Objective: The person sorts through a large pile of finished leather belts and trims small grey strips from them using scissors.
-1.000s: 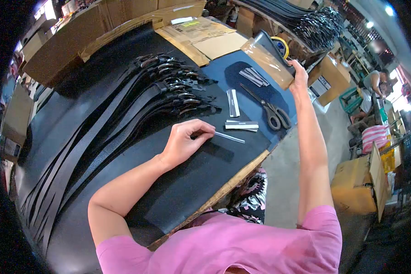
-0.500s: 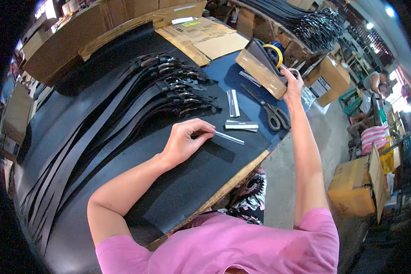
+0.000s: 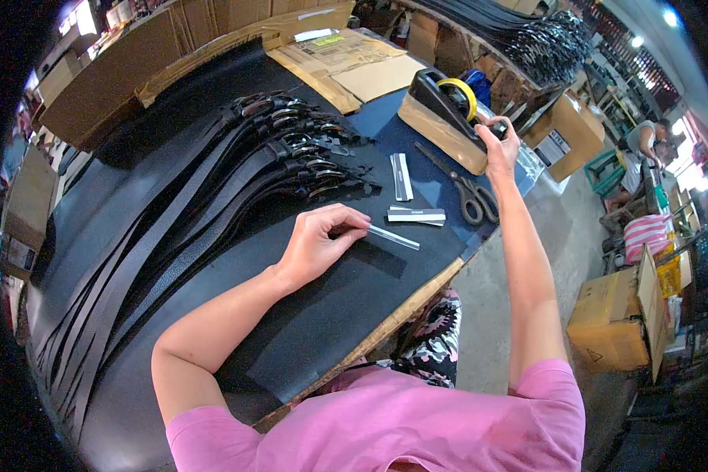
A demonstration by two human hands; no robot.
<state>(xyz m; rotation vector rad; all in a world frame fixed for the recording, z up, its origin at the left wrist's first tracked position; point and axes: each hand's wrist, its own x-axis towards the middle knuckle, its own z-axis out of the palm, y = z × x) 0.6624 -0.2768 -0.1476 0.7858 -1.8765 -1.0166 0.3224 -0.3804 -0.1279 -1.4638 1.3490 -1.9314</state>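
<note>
My left hand point(image 3: 326, 236) is closed in a pinch on one end of a thin whitish strip point(image 3: 395, 237), which points right just above the black table covering. Beyond it lie flat white label strips with dark print, one small stack point(image 3: 417, 216) crosswise and another point(image 3: 401, 177) lengthwise. My right hand point(image 3: 499, 153) is closed at the near end of a tape dispenser point(image 3: 444, 126) with a brown base and black body. A yellow-rimmed tape roll point(image 3: 460, 94) sits in it. Exactly what the fingertips pinch there is partly hidden. Black-handled scissors point(image 3: 470, 197) lie between dispenser and labels.
Many black belts point(image 3: 204, 173) with metal buckles spread over the table's left side. Flattened cardboard point(image 3: 346, 63) and a long carton point(image 3: 181, 55) stand at the back. Boxes point(image 3: 606, 322) are on the floor at right. Another person point(image 3: 641, 145) works far off.
The tape dispenser has shifted left and sits flatter, less tilted than before. My right hand has moved slightly with it. My left hand and the strip have hardly moved.
</note>
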